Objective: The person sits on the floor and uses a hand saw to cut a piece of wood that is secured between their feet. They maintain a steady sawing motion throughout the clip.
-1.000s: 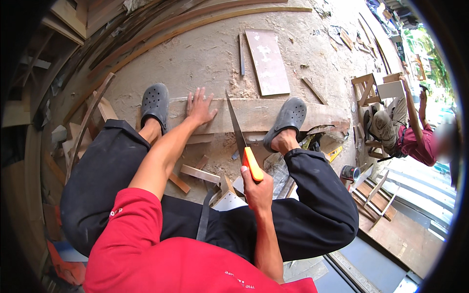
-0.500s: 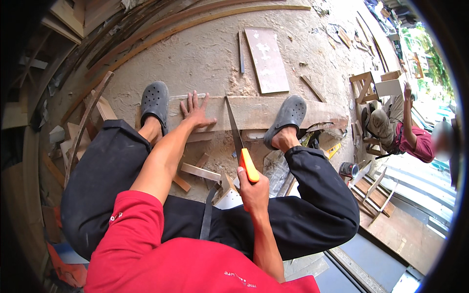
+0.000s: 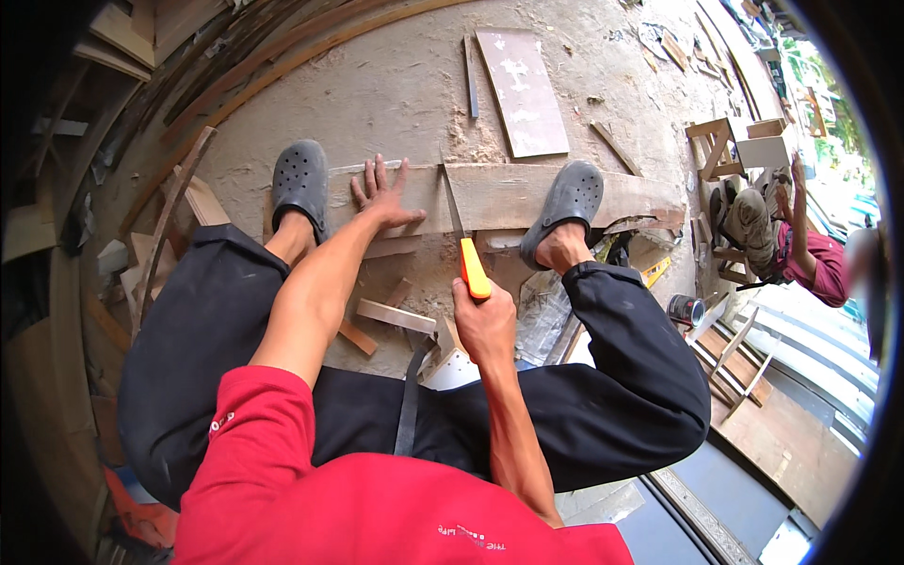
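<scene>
1. Sawdust covers the concrete floor (image 3: 395,85) where a person in a red shirt and dark trousers sits low, legs spread, with a long wooden plank (image 3: 508,193) lying crosswise in front of them.
2. The plank sits under both feet: the left grey clog (image 3: 300,181) rests on its left end and the right grey clog (image 3: 565,202) on its right part, so body weight seems to pin the wood against sliding.
3. The left hand (image 3: 381,193) lies flat on the plank with fingers spread wide, gripping nothing; it presses down just left of the cut line, which looks meant to steady the board near the blade.
4. The right hand (image 3: 485,320) is closed tight around the orange handle of a handsaw (image 3: 461,240), whose thin blade runs away from the body and crosses the plank between the left hand and the right foot.
5. The blade stands on edge across the plank, roughly square to its length.
6. Short offcuts (image 3: 395,315) lie on the floor between the legs, near the saw hand.
7. A flat brown board (image 3: 523,89) lies beyond the plank, apart from it.
8. At the right edge another person in a dark red top (image 3: 815,259) sits by small wooden frames (image 3: 720,146), well apart from the sawing.
</scene>
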A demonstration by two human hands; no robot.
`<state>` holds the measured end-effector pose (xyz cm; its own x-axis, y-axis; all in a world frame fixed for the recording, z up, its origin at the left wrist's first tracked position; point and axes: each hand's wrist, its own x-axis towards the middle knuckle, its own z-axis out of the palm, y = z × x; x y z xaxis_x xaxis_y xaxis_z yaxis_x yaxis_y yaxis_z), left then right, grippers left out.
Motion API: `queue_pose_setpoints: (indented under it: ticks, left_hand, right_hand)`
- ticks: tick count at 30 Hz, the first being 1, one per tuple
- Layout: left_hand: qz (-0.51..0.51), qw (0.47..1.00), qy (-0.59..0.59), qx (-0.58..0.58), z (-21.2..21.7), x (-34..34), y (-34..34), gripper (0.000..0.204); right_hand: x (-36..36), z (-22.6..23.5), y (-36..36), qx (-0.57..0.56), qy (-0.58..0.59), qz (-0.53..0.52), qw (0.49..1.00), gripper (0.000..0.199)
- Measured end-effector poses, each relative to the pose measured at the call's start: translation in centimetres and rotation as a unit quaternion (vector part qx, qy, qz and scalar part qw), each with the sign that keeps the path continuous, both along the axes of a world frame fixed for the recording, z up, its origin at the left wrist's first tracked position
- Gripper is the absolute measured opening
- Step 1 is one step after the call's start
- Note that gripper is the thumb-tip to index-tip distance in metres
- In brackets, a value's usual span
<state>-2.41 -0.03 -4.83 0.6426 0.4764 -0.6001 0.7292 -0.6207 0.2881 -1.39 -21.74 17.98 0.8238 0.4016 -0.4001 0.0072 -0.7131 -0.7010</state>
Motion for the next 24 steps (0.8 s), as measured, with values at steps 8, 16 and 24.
queue_pose_setpoints:
  ticks: [8, 16, 24]
  left_hand:
    - [0.001, 1.0, 0.019, -0.019, 0.6, 0.3, -0.1, 0.128]
    - [0.0, 1.0, 0.023, -0.011, 0.5, 0.7, -0.3, 0.129]
    - [-0.002, 1.0, 0.013, 0.015, -0.7, 0.0, -0.2, 0.13]
  right_hand:
    - [1.5, 0.6, 1.1, -0.004, 0.03, -0.018, 0.999, 0.03]
    - [2.6, -1.9, 0.9, 0.022, 0.05, 0.0, 0.999, 0.029]
    - [2.1, -2.5, 0.1, 0.048, 0.058, 0.006, 0.997, 0.03]
